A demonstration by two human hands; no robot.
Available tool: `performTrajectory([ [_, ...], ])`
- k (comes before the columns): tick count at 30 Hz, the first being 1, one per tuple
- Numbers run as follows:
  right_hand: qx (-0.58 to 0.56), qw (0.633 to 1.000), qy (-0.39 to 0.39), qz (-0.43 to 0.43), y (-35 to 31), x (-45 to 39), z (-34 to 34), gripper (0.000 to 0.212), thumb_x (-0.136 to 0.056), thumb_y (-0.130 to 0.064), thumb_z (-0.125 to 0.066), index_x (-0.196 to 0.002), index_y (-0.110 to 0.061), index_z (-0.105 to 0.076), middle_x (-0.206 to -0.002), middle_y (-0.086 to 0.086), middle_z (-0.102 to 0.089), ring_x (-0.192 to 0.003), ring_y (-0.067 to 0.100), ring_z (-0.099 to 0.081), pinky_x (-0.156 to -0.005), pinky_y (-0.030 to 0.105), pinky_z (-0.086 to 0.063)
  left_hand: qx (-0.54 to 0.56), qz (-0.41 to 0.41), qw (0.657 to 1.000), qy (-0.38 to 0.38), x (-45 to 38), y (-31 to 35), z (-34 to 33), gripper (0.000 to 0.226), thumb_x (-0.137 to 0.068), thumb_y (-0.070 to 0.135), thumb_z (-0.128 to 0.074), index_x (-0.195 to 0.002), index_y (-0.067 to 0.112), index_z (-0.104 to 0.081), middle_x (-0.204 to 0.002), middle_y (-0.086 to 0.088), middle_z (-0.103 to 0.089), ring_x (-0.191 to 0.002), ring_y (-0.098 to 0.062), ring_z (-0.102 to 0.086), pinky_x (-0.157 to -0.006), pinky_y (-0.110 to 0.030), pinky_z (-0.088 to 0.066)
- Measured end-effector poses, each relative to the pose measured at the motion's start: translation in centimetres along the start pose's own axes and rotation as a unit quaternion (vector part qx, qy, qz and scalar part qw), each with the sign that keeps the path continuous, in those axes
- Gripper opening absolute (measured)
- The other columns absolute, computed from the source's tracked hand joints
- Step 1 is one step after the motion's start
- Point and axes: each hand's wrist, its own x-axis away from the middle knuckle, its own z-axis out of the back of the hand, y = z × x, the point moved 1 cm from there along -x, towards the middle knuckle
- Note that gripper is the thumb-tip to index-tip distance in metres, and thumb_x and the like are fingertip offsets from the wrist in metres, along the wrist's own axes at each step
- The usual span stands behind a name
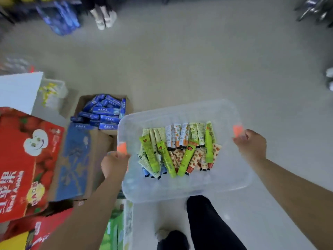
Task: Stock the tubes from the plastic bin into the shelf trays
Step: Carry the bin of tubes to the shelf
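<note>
The left hand (115, 164) and right hand (251, 144) grip the plastic bin (180, 188) by its orange clips. It should stay level so the tubes (178, 148) don't slide.

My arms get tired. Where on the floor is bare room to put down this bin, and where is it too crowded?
Both hands, left hand and right hand, grip the plastic bin. Bare floor lies ahead of it and to its right. The left is crowded: the red apple carton, the box of blue packs and a flat blue carton.
</note>
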Motion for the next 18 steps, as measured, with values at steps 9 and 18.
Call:
performTrajectory([
  [9, -0.040, 0.989, 0.084, -0.117, 5.0, -10.4, 10.9, 0.036, -0.082, -0.027, -0.067, -0.061, -0.011, -0.044, -0.056, 0.002, -0.044, -0.065, 0.027, -0.048, -0.062, 0.031, -0.037, -0.043, -0.110, 0.992, -0.051, -2.0, 21.7, -9.2, 0.030, -0.079, 0.025, -0.066, -0.056, 0.011, -0.053, -0.052, -0.005, -0.046, -0.060, -0.024, -0.046, -0.053, -0.030, -0.030],
  [18, -0.039, 0.965, 0.150, -0.210, 7.7, -18.8, 18.0, 0.039, -0.080, -0.030, -0.069, -0.058, -0.014, -0.041, -0.065, 0.011, -0.059, -0.071, 0.033, -0.059, -0.063, 0.034, -0.042, -0.080, -0.243, 0.958, -0.133, -3.7, 40.2, -16.4, 0.044, -0.077, 0.021, -0.068, -0.044, 0.013, -0.041, -0.041, -0.001, -0.039, -0.043, -0.019, -0.037, -0.045, -0.026, -0.026],
])
